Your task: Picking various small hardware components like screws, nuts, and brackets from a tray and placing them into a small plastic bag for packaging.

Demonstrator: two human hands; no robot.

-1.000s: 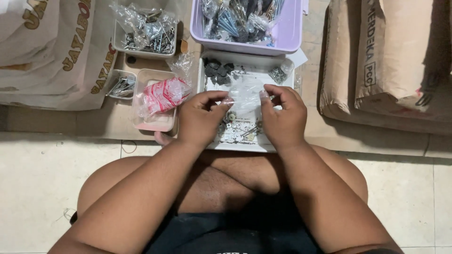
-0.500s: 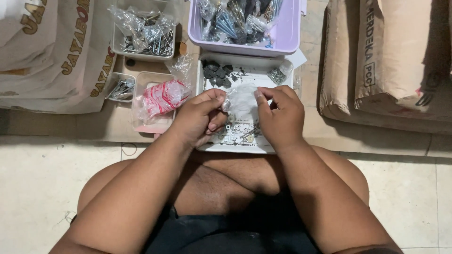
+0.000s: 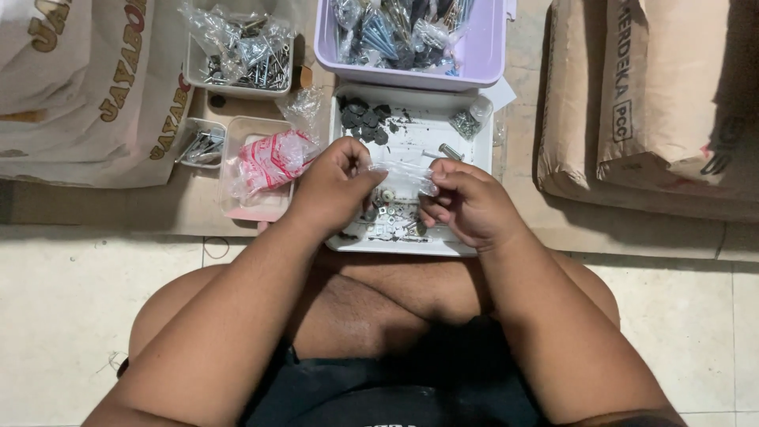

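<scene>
Since half a second ago my hands have drawn a little apart, and the clear bag [image 3: 399, 175] now stretches flat between them instead of bunching under the fingers. My left hand [image 3: 336, 190] pinches the bag's left end, fingers closed on the plastic; my right hand [image 3: 466, 202] pinches its right end, thumb and fingers together on it. The bag hangs just above the white tray [image 3: 466, 150], over the loose nuts [image 3: 391, 225] by its near edge. The pink packet [image 3: 269, 158] sits just left of my left hand.
</scene>
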